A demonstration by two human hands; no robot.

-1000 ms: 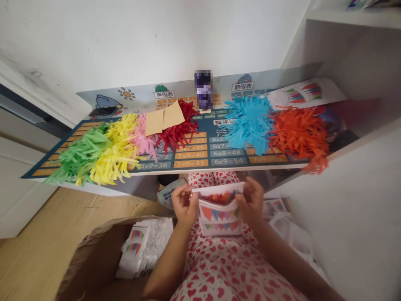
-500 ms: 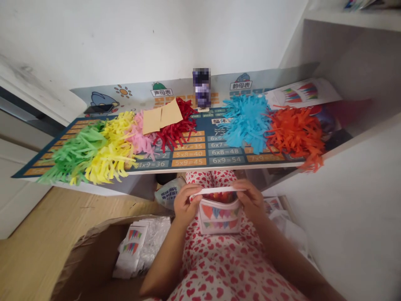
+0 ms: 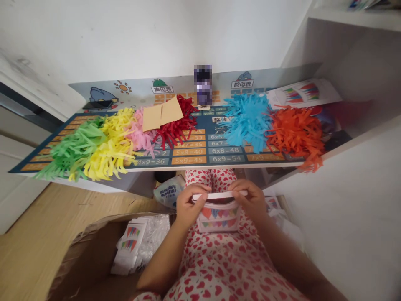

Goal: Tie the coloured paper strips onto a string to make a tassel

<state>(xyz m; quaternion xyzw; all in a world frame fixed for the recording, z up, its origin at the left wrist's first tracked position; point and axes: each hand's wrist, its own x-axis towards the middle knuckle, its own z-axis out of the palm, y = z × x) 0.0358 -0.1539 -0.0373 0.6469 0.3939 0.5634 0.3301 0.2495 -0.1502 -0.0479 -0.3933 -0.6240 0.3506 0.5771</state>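
At the far left of the desk I saw a heap of green paper fringe lying against a yellow heap, with pink fringe just beside that. Two tan paper squares lay overlapping on the pink fringe and the dark red fringe. Below the desk, on the near left, an open cardboard box held white packets with printed bunting and clear plastic wrapping.

Near the middle, over a lap in red heart-print fabric, my left hand was closed on the left top corner of a small white packet, thumb along its upper edge. The packet stood upright between both hands, its front printed with rows of coloured pennants, its white top strip held level. A blurred upright object stood at the far edge of the desk above it.

My right hand pinched the right end of that same top strip, fingers curled over it. Farther right on the desk, blue fringe lay touching orange fringe, which hung over the desk's near edge. A printed sheet with pennants lay at the far right, under a white shelf.
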